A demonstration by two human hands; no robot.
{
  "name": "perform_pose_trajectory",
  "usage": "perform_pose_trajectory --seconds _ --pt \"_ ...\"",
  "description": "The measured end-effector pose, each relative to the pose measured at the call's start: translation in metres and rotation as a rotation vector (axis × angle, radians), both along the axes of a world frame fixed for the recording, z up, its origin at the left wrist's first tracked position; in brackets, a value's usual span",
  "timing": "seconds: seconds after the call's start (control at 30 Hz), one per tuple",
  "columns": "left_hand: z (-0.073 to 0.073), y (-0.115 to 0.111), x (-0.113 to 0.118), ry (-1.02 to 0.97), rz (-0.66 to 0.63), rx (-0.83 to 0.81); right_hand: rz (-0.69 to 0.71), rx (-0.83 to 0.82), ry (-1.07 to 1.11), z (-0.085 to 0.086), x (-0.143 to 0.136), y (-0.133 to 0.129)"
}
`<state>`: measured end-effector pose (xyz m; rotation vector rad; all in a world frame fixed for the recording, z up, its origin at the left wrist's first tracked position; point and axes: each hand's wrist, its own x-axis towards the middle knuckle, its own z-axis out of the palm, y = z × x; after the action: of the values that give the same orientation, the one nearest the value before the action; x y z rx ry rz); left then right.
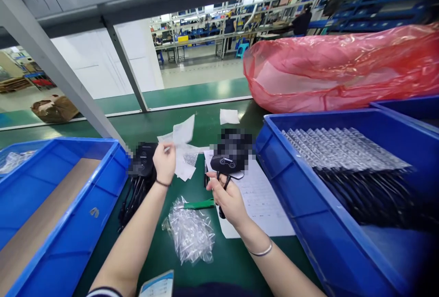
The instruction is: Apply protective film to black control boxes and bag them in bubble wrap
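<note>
Black plastic device (231,150) hangs above the far-left corner of the printed sheet (267,201), the right hand (228,196) closed around its cables (227,181); left of the sheet, the left hand (165,162) seems to pinch a white slip (183,130). Right of the sheet, bubble-wrapped units (343,150) in a blue bin (302,201) look finished; the held device and black units (142,159) well left of the sheet appear unwrapped. A white vehicle drawing (227,163) marks the device; pixelation hides other markings, and the sheet's print is illegible.
</note>
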<state>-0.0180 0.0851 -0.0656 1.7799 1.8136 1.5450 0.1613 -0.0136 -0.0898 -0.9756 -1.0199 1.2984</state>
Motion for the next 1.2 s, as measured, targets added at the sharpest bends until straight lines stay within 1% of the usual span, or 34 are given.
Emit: perform_pose_trajectory --seconds 0.1,0.17,0.2,0.23,0.27,0.3,0.33,0.37,0.4,0.43,0.47,0.57,0.67,0.73,0.83,0.9,1.07,1.2 --pt "0.002 -0.059 0.012 -0.053 -0.180 0.185 -0.090 0.159 -0.122 0.014 -0.003 0.005" --pt "0.002 -0.093 0.014 -0.076 -0.284 0.243 -0.138 0.218 -0.171 0.028 -0.005 0.007" --pt "0.002 -0.105 0.013 -0.138 -0.317 0.243 -0.150 0.214 -0.206 0.035 -0.005 0.007" --pt "0.003 -0.115 0.012 -0.301 -0.353 0.185 -0.152 0.195 -0.250 0.041 -0.005 0.005" --pt "0.005 -0.120 0.010 -0.526 -0.394 0.113 -0.136 0.168 -0.307 0.046 -0.004 0.003" --pt "0.008 -0.122 0.008 -0.759 -0.452 0.016 -0.097 0.153 -0.362 0.049 -0.002 0.002" --pt "0.012 -0.120 0.005 -0.956 -0.522 -0.120 -0.064 0.157 -0.404 0.050 0.000 0.002" --pt "0.016 -0.116 0.001 -1.088 -0.610 -0.277 -0.025 0.170 -0.445 0.049 0.003 0.003" --pt "0.021 -0.109 -0.005 -1.120 -0.628 -0.342 0.009 0.185 -0.467 0.046 0.005 0.005" --pt "0.026 -0.103 -0.013 -1.142 -0.613 -0.362 0.052 0.201 -0.479 0.042 0.006 0.008" --pt "0.031 -0.097 -0.021 -1.156 -0.579 -0.344 0.085 0.219 -0.482 0.038 0.007 0.009" --pt "0.044 -0.088 -0.049 -1.226 -0.433 -0.177 0.188 0.217 -0.500 0.029 0.008 0.003" --pt "0.051 -0.087 -0.069 -1.315 -0.357 -0.064 0.249 0.139 -0.510 0.030 0.007 -0.019" --pt "0.051 -0.087 -0.076 -1.370 -0.331 -0.017 0.287 0.144 -0.504 0.035 0.003 -0.033" --pt "0.049 -0.083 -0.073 -1.433 -0.304 0.017 0.463 0.240 -0.528 0.037 -0.002 -0.042" --pt "0.047 -0.082 -0.067 -1.454 -0.297 0.027 0.559 0.271 -0.523 0.034 -0.004 -0.041" --pt "0.043 -0.081 -0.051 -1.435 -0.305 0.102 0.617 0.206 -0.446 0.021 -0.006 -0.038" --pt "0.039 -0.076 -0.041 -1.384 -0.300 0.194 0.689 0.169 -0.331 0.021 -0.009 -0.037"
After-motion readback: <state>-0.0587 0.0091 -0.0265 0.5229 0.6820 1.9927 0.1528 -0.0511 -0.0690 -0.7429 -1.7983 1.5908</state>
